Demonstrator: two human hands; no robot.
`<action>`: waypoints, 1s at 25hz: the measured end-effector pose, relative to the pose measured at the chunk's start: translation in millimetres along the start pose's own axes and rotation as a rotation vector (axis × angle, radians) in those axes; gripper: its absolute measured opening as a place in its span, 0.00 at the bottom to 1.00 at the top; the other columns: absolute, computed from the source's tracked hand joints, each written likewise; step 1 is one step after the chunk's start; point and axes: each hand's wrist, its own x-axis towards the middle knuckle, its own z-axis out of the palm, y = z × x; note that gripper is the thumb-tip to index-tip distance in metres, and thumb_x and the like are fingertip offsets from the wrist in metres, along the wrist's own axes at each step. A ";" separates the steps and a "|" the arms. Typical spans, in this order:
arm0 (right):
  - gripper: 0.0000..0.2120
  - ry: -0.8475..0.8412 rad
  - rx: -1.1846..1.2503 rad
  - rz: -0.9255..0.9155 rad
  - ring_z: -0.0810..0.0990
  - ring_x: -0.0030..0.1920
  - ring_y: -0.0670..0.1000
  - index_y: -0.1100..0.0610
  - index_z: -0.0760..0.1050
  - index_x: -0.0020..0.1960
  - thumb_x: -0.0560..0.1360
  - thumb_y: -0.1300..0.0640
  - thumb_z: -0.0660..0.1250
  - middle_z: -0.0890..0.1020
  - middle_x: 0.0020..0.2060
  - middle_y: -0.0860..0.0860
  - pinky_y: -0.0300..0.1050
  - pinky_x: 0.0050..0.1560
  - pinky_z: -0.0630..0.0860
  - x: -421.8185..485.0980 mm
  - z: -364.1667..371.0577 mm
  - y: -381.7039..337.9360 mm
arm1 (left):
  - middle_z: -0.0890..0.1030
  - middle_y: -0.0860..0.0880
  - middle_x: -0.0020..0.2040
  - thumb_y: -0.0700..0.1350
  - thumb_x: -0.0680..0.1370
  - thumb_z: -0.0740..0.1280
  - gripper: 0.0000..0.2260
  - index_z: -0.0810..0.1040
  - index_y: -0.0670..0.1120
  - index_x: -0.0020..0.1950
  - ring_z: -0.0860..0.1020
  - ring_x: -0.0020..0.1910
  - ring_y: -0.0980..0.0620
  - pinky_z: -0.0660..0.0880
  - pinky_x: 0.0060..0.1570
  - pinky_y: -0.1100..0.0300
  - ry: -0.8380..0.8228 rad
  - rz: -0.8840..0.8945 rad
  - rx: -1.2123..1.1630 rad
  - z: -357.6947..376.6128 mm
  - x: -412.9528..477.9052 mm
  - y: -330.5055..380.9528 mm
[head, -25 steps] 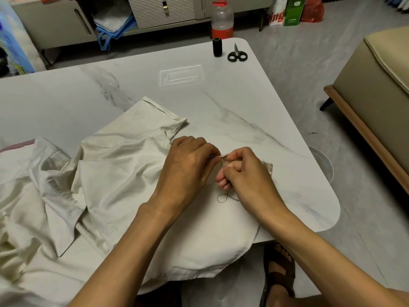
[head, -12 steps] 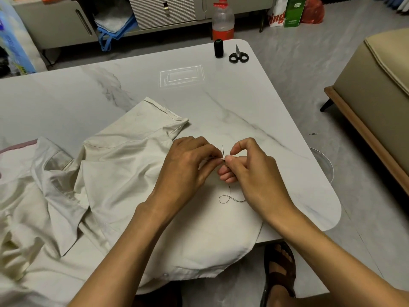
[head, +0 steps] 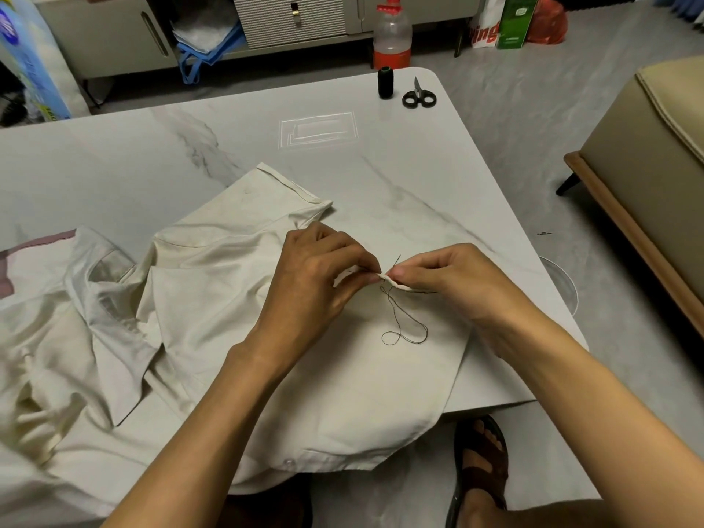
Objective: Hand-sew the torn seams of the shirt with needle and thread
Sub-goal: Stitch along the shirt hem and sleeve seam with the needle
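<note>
We note that the right hand (head: pixel 453 276) has drawn back toward the right of the frame and no longer covers the area below the pinch point. The thread (head: pixel 405 325) now lies exposed as a longer double loop on the shirt (head: pixel 236 299) at frame centre, where only a small curl showed before. A small fold of the shirt edge now stands raised, pinched between the left hand (head: pixel 316 276) and the right hand.

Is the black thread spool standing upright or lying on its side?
Upright: the spool stands on its end on the table, beside the scissors.
</note>
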 end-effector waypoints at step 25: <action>0.07 0.258 0.624 -0.248 0.85 0.43 0.52 0.60 0.78 0.47 0.81 0.64 0.62 0.84 0.36 0.53 0.43 0.49 0.81 -12.0 5.4 -15.4 | 0.84 0.51 0.40 0.32 0.74 0.73 0.07 0.84 0.42 0.46 0.81 0.39 0.56 0.75 0.41 0.66 -0.082 -0.148 -0.182 -10.5 -24.0 -7.7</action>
